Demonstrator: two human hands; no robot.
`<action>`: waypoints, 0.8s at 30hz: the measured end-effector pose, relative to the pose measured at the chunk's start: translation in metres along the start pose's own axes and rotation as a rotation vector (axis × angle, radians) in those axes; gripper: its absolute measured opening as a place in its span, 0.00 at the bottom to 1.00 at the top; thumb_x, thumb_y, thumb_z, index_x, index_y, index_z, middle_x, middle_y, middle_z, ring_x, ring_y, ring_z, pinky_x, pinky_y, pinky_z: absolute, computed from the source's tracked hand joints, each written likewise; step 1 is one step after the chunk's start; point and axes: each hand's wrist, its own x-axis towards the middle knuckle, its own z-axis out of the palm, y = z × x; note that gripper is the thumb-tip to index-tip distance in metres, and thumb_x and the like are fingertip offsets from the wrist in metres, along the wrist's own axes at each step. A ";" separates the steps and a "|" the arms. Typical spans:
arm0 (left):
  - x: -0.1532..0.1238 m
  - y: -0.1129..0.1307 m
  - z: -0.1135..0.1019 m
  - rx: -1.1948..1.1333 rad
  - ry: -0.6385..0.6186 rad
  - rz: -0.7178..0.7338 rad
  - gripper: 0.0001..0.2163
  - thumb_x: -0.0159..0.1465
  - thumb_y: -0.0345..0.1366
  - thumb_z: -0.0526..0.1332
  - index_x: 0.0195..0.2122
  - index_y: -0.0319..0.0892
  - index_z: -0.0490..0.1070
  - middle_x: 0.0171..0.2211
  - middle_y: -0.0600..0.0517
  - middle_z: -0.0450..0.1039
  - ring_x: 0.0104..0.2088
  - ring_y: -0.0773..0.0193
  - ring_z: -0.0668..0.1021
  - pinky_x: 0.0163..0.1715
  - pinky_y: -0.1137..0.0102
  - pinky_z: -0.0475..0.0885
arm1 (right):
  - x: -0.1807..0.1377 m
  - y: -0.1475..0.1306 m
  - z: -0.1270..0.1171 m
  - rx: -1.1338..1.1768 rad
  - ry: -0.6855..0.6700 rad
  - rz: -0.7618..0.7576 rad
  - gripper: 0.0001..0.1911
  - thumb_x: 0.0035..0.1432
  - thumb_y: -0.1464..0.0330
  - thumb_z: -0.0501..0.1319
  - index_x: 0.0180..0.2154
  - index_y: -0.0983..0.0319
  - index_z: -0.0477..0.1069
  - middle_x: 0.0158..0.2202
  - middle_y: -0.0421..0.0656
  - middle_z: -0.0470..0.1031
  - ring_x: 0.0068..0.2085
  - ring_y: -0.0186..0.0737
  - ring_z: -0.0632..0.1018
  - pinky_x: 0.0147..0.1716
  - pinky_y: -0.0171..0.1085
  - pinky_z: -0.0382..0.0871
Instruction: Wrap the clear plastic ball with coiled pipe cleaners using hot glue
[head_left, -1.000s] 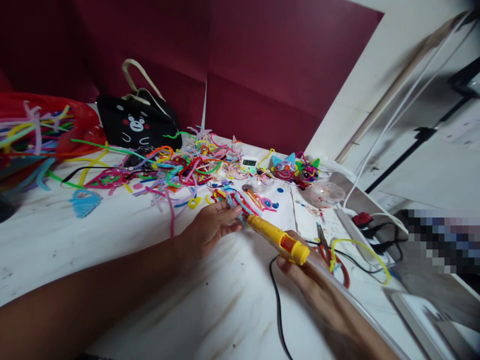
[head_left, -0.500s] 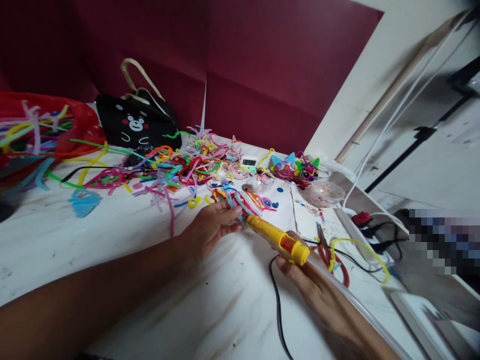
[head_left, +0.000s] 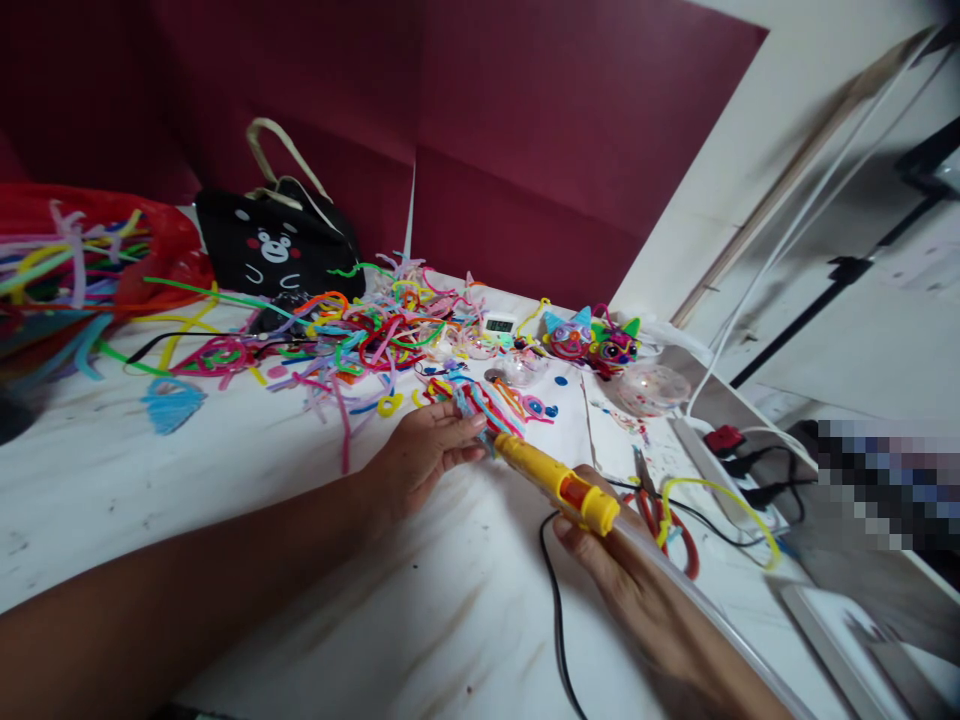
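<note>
My left hand (head_left: 424, 452) pinches the small multicoloured pipe-cleaner piece (head_left: 480, 403) over the white table (head_left: 225, 470); it looks light and bendy, best held at its edge. My right hand (head_left: 607, 545) grips the yellow plastic glue pen (head_left: 559, 482), tip seemingly touching it.

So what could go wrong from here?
The yellow glue gun tip sits against fingertips of the left hand pinching the pipe-cleaner piece: a burn or glued fingers seems likely. The black cord runs by the right hand, near the red scissors: a pull could snag it and jerk the gun.
</note>
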 end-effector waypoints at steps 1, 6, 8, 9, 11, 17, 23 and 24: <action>0.000 0.000 0.000 0.002 -0.003 0.005 0.06 0.58 0.24 0.67 0.37 0.35 0.78 0.35 0.48 0.81 0.29 0.70 0.78 0.24 0.80 0.74 | 0.000 0.000 0.001 -0.001 0.008 -0.003 0.08 0.65 0.61 0.57 0.42 0.52 0.73 0.40 0.40 0.79 0.42 0.47 0.79 0.47 0.42 0.72; 0.001 -0.002 -0.001 -0.002 -0.006 0.016 0.07 0.56 0.24 0.69 0.37 0.35 0.78 0.35 0.47 0.81 0.30 0.69 0.79 0.25 0.79 0.74 | 0.000 -0.003 0.003 -0.010 0.049 -0.045 0.10 0.64 0.60 0.56 0.40 0.53 0.75 0.38 0.42 0.79 0.40 0.49 0.79 0.45 0.43 0.73; 0.001 -0.001 0.000 -0.008 0.002 0.013 0.07 0.56 0.24 0.69 0.36 0.35 0.78 0.35 0.47 0.81 0.30 0.69 0.78 0.25 0.79 0.74 | 0.001 -0.005 0.003 -0.003 0.051 -0.054 0.09 0.64 0.60 0.56 0.40 0.53 0.75 0.38 0.42 0.79 0.41 0.48 0.79 0.45 0.43 0.73; 0.001 -0.001 0.000 -0.011 0.008 0.013 0.06 0.56 0.24 0.68 0.35 0.35 0.78 0.34 0.48 0.81 0.29 0.69 0.78 0.25 0.79 0.74 | 0.001 -0.005 0.002 0.002 0.047 -0.054 0.09 0.64 0.60 0.56 0.40 0.53 0.74 0.39 0.42 0.79 0.41 0.48 0.79 0.45 0.42 0.73; 0.001 0.000 0.001 -0.014 0.017 0.016 0.04 0.56 0.23 0.68 0.34 0.34 0.78 0.32 0.48 0.80 0.29 0.70 0.78 0.25 0.79 0.74 | 0.002 -0.005 0.001 0.011 0.033 -0.050 0.09 0.65 0.60 0.56 0.39 0.53 0.73 0.38 0.41 0.78 0.41 0.47 0.79 0.44 0.42 0.73; 0.004 -0.001 -0.001 -0.016 0.035 0.042 0.04 0.56 0.23 0.69 0.31 0.34 0.77 0.31 0.50 0.79 0.29 0.70 0.78 0.28 0.79 0.76 | 0.004 -0.005 -0.006 0.072 0.022 0.067 0.15 0.65 0.53 0.55 0.41 0.55 0.73 0.40 0.43 0.77 0.51 0.52 0.75 0.49 0.46 0.69; 0.005 -0.001 -0.001 -0.005 0.055 0.062 0.04 0.55 0.24 0.70 0.31 0.35 0.77 0.30 0.51 0.79 0.31 0.69 0.79 0.32 0.76 0.77 | 0.002 -0.005 -0.012 0.213 0.116 0.241 0.23 0.58 0.50 0.61 0.46 0.58 0.77 0.50 0.48 0.77 0.54 0.56 0.73 0.55 0.50 0.65; 0.004 0.000 0.000 -0.002 0.058 0.063 0.04 0.55 0.24 0.70 0.31 0.35 0.77 0.30 0.51 0.79 0.31 0.69 0.79 0.32 0.76 0.77 | 0.003 -0.004 -0.013 0.244 0.125 0.238 0.23 0.57 0.51 0.62 0.46 0.59 0.78 0.49 0.49 0.77 0.51 0.55 0.74 0.52 0.48 0.67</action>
